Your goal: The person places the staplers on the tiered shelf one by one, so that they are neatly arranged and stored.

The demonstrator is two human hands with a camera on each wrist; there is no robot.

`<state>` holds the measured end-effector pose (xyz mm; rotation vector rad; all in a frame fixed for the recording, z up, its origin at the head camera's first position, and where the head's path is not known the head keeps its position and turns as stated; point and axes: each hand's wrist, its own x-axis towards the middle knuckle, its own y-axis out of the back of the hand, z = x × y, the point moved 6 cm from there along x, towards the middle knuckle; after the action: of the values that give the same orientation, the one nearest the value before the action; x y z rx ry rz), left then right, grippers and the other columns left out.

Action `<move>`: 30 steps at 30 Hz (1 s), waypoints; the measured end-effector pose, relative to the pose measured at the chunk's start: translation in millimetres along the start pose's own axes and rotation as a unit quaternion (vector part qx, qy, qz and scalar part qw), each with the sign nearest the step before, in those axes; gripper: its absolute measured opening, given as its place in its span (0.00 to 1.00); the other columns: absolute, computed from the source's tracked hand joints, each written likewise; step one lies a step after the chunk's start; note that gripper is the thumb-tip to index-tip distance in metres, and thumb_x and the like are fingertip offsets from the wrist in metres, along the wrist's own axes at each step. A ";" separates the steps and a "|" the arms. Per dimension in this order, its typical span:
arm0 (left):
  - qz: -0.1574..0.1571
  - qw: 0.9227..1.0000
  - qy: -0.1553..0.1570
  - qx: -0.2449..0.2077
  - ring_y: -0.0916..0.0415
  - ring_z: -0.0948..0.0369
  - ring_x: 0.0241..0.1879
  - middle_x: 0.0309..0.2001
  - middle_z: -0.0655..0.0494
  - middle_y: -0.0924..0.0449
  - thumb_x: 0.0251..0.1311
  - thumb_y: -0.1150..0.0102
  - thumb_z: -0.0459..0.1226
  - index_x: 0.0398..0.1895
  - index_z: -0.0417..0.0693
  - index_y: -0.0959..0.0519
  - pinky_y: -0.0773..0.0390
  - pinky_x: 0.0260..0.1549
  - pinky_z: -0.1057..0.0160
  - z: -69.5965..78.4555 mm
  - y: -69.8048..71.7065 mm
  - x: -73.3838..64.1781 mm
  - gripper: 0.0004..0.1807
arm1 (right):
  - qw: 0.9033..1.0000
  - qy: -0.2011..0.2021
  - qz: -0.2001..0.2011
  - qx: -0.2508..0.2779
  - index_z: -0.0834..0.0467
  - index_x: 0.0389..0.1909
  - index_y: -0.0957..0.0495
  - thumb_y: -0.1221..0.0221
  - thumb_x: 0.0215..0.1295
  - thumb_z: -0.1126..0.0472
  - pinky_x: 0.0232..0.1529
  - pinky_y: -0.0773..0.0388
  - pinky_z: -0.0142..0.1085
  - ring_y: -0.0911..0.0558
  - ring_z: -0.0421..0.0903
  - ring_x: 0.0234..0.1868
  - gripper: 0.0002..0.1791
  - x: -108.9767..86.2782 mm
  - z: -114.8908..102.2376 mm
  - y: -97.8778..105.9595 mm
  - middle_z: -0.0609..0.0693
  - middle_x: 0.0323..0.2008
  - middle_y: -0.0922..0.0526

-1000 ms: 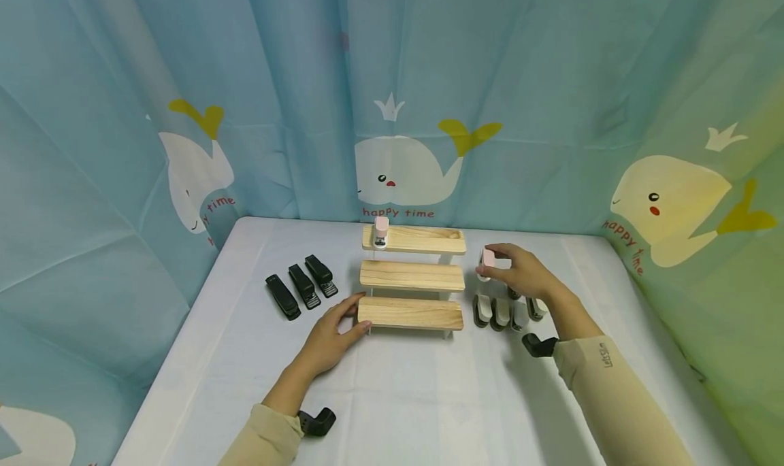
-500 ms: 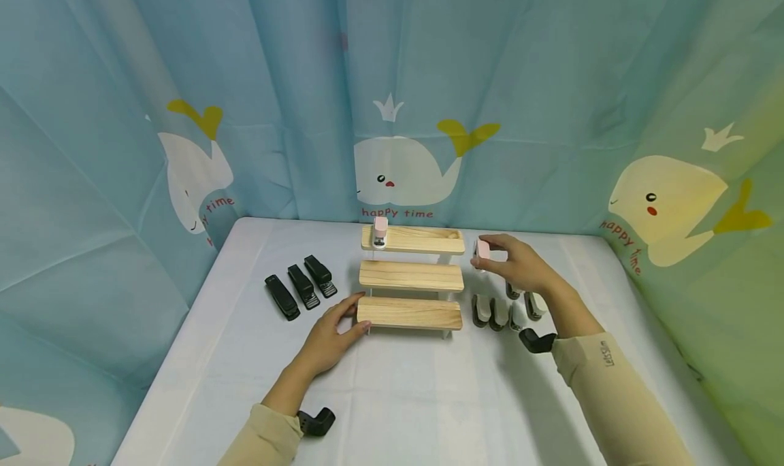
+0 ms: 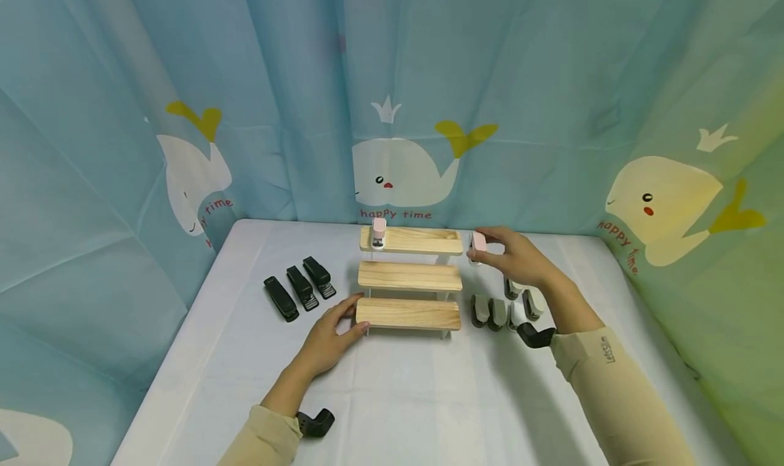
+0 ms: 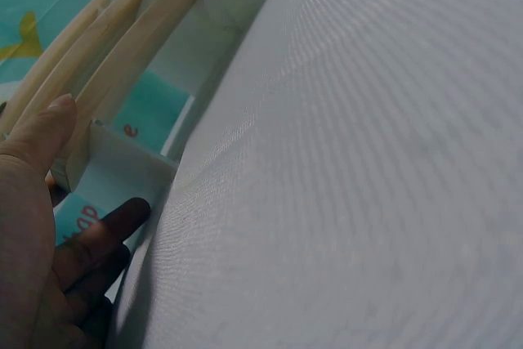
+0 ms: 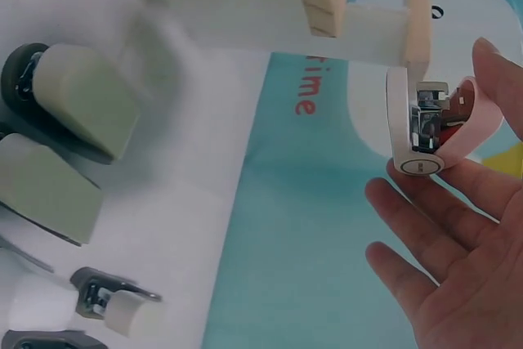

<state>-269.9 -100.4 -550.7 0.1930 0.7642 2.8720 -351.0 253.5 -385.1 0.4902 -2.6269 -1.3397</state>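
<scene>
A three-tier stand of pale wooden boards (image 3: pixel 409 275) on white supports stands in mid-table. My left hand (image 3: pixel 327 340) grips the left end of its lowest board; in the left wrist view the thumb (image 4: pixel 57 124) lies on the wood and the other fingers reach below. My right hand (image 3: pixel 520 258) pinches a small pink-and-white stapler (image 3: pixel 478 241) just right of the top board. In the right wrist view, this pink stapler (image 5: pixel 482 124) is beside the board's end, thumb on its pink side, fingers at its white base. A second pink stapler (image 3: pixel 379 233) stands on the top board's left end.
Three black staplers (image 3: pixel 301 287) lie in a slanted row left of the stand. Several small grey-green and white staplers (image 3: pixel 497 313) sit to its right, below my right wrist. A blue curtain (image 3: pixel 294 112) with whale prints hangs behind the white table (image 3: pixel 392 411).
My right hand has carried the pink stapler left and farther back, up to the top board's right end. My left hand keeps its place on the stand.
</scene>
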 end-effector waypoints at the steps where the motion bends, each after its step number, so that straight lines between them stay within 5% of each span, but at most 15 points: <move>1: 0.000 1.000 0.000 0.000 0.30 0.51 0.72 0.59 0.63 0.18 0.63 0.36 0.64 0.75 0.82 0.34 0.36 0.72 0.37 0.0 0.1 -0.2 0.36 | 1.000 0.000 0.000 0.002 0.60 0.79 0.40 0.41 0.74 0.39 0.70 0.34 0.68 0.35 0.65 0.76 0.43 0.3 -0.9 0.6 0.64 0.75 0.33; 30: 0.004 1.000 -0.005 0.006 0.28 0.52 0.70 0.58 0.63 0.18 0.64 0.36 0.62 0.75 0.80 0.34 0.34 0.71 0.38 -0.1 -0.7 -0.5 0.36 | 0.999 0.026 0.012 0.020 0.60 0.78 0.38 0.41 0.75 0.41 0.72 0.35 0.64 0.33 0.60 0.75 0.41 13.8 -35.7 3.6 0.61 0.73 0.31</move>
<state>-269.3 -100.0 -551.1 0.2119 0.7812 2.8726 -354.7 223.5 -361.3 0.4917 -2.6138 -1.2531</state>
